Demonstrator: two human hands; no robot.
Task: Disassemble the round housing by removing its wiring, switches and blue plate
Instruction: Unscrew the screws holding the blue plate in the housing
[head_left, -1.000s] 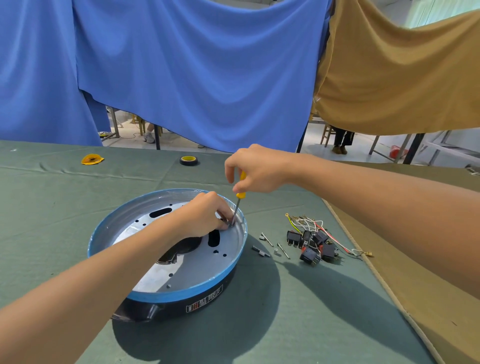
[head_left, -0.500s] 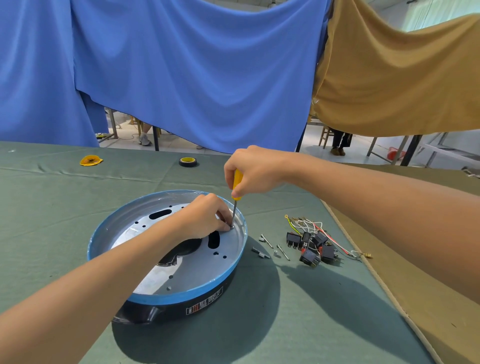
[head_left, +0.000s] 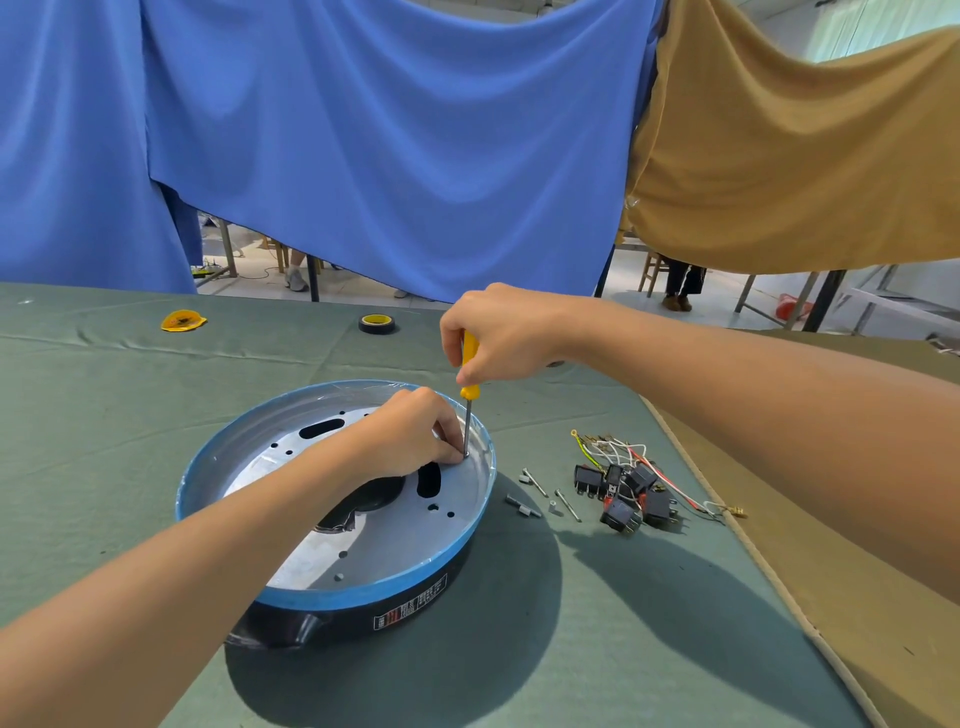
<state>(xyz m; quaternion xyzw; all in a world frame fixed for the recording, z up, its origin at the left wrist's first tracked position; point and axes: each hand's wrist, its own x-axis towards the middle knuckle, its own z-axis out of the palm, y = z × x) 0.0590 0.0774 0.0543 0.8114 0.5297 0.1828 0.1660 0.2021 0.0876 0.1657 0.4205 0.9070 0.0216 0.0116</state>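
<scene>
The round housing (head_left: 363, 597) lies flat on the green table (head_left: 623, 649), directly in front of the person, with its open side up. The right hand (head_left: 501, 332) is closed around the yellow handle of a screwdriver (head_left: 468, 415), which stands nearly upright with its tip down, at the far right edge of the plate (head_left: 395, 535) inside the housing. The left hand (head_left: 410, 436) rests on this plate with curled fingers that pinch the lower end of the shaft and steady it. The screw under the tip is too small to see. I judge that the step in hand is loosening a screw that holds the plate. The switches (head_left: 628, 493) with their wiring (head_left: 613, 449) lie already outside on the right, near some loose screws (head_left: 535, 483). The next move probably needs downward pressure and turning, then lifting the screw out with the fingers. Being round, the housing has no long axis across the table. Its axis points straight up, and its label faces the person.
</scene>
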